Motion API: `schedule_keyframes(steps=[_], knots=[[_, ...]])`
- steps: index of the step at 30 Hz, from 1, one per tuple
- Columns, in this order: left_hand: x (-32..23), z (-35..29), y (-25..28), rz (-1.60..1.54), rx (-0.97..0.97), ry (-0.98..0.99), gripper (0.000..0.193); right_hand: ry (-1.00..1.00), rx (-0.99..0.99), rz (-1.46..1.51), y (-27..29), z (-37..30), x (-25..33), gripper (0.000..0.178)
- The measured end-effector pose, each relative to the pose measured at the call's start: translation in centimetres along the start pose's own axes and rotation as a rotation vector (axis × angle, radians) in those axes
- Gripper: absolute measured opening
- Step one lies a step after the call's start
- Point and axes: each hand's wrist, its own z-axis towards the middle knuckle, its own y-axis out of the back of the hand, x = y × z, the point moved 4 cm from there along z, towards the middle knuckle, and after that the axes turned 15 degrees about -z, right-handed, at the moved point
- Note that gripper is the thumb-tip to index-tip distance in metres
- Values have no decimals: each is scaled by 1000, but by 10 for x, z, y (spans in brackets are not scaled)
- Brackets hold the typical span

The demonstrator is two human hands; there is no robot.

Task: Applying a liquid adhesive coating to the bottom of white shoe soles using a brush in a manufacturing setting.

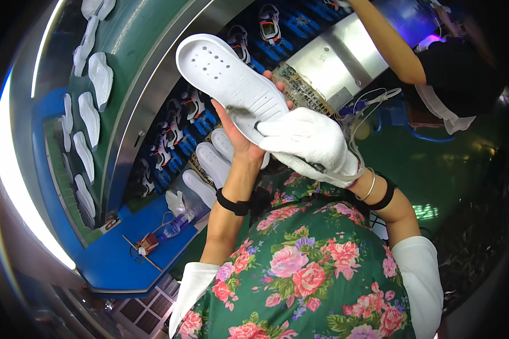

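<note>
My left hand [249, 144], bare, holds a white shoe sole [232, 79] from beneath, its fingers curled round the far edge. The sole is tilted, its inner face up, with a group of small holes at the wide end and ribs along the middle. Over the heel end, my right hand [305, 138] in a white knitted glove is closed round a slim dark-handled brush; most of the handle is hidden in the glove. Greyish, blurred bristles [241, 112] lie over the sole's surface at the heel.
More white soles [214, 164] stand beside my left forearm. Further soles lie on a green conveyor belt [133, 39] at left. Several shoe uppers [270, 25] sit on a blue rack behind. A blue table [116, 260] holds a clear bottle [175, 225]. A co-worker's arm [387, 42] reaches in at upper right.
</note>
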Motion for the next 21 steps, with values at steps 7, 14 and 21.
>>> schedule_keyframes(steps=[7, 14, 21], knots=[[1, 10, -9, -12, 75, 37, 98, -66, 3, 44, 10, -3, -22, 25], [-10, 10, 5, 24, -18, 87, 91, -309, 27, 236, 8, -11, -29, 13], [-19, 9, 7, 88, 22, 156, 106, -229, 169, 299, 8, -14, -20, 14]])
